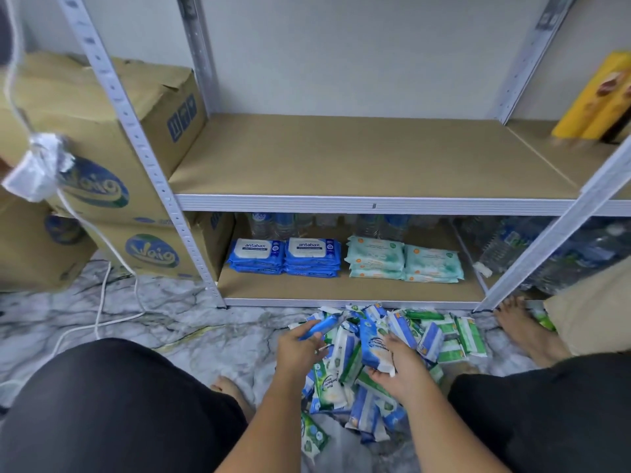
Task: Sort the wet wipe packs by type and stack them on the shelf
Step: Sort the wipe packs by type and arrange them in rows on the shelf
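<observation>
Snugly inside left fingers [302,334] (pinched): blue pack [324,325]

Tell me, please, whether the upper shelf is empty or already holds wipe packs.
Empty: the upper shelf shows only bare brown board in this bay. The stacked packs sit on the lower shelf.

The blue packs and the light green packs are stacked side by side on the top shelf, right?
Not quite. The head view shows the blue packs and the light green packs side by side on the lower shelf, not the top one. The upper shelf has no wipe packs on it.
</observation>
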Action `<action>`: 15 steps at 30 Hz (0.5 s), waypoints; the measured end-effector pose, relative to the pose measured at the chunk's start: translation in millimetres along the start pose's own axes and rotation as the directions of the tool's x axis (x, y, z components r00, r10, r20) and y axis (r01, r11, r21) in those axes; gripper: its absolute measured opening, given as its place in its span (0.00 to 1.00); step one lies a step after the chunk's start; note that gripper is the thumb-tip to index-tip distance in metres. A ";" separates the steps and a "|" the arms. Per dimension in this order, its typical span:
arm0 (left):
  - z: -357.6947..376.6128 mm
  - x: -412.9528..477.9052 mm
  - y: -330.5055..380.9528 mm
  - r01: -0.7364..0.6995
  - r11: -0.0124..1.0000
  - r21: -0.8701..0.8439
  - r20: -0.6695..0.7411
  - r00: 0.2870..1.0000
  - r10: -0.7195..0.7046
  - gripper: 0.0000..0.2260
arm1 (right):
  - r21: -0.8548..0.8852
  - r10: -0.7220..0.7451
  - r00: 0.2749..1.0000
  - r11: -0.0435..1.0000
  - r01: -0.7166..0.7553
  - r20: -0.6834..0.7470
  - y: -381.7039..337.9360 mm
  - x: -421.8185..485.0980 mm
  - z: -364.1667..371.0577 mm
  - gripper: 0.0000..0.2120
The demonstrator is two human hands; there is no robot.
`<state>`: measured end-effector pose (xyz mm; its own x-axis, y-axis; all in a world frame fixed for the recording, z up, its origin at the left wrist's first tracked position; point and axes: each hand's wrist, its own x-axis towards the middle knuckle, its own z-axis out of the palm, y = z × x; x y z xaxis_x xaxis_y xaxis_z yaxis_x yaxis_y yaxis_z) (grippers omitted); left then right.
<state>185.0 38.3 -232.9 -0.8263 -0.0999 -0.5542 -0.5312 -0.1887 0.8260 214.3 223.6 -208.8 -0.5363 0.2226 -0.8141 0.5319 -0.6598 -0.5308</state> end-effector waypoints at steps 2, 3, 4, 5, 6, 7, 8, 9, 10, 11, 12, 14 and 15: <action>-1.7 -0.4 -0.2 0.009 1.000 0.029 -0.029 1.000 -0.008 0.12 | -0.014 0.013 0.996 1.000 -0.011 0.091 0.1 -4.5 -0.7 0.28; -2.8 0.4 0.3 0.025 0.999 0.021 -0.049 0.999 -0.024 0.11 | -0.045 0.012 0.991 0.999 -0.005 0.134 -0.6 -7.1 -0.2 0.32; -3.5 1.0 1.4 0.048 0.998 -0.033 -0.051 0.997 -0.050 0.10 | -0.081 0.009 0.984 0.997 0.006 0.179 -2.2 -10.9 0.7 0.35; -3.8 1.9 2.4 0.062 0.994 -0.094 -0.044 0.997 -0.066 0.10 | -0.121 0.000 0.979 0.992 0.026 0.205 -4.0 -12.2 1.0 0.36; -4.3 3.1 3.7 0.065 0.986 -0.153 -0.046 0.996 -0.073 0.11 | -0.154 -0.006 0.975 0.987 0.041 0.224 -5.0 -10.1 1.2 0.37; -4.8 5.6 4.5 0.050 0.983 -0.177 -0.057 0.996 -0.061 0.10 | -0.182 -0.007 0.973 0.982 0.051 0.232 -5.7 -7.1 1.7 0.38; -5.6 4.9 6.5 0.022 0.987 -0.159 -0.068 0.997 -0.033 0.07 | -0.205 -0.021 0.975 0.976 0.067 0.220 -6.0 -4.6 2.2 0.38; -6.1 4.0 8.5 -0.009 0.994 -0.109 -0.081 0.997 0.000 0.07 | -0.228 -0.054 0.981 0.969 0.096 0.184 -5.3 -1.6 2.2 0.38; -6.5 3.3 9.7 -0.032 0.998 -0.058 -0.096 0.995 0.026 0.13 | -0.255 -0.102 0.985 0.957 0.136 0.139 -4.3 1.3 2.0 0.36; -6.4 2.8 10.5 -0.045 0.999 -0.026 -0.117 0.992 0.042 0.21 | -0.271 -0.156 0.984 0.946 0.175 0.090 -2.5 4.2 1.9 0.31; -6.9 3.7 9.8 -0.058 0.998 -0.009 -0.139 0.989 0.056 0.28 | -0.273 -0.203 0.978 0.940 0.207 0.045 -1.4 4.7 2.1 0.25; -8.3 6.0 7.2 -0.060 0.998 0.015 -0.162 0.985 0.062 0.34 | -0.225 -0.267 0.963 0.941 0.251 -0.042 -1.1 4.2 2.8 0.16; -8.5 5.2 7.1 -0.047 0.999 0.014 -0.167 0.985 0.048 0.32 | -0.191 -0.285 0.956 0.944 0.268 -0.067 -1.9 2.2 4.2 0.14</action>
<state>178.6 28.1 -230.8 -0.8081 -0.2709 -0.5231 -0.4947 -0.1701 0.8523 209.3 222.4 -208.6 -0.6206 0.4484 -0.6432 0.4839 -0.4264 -0.7642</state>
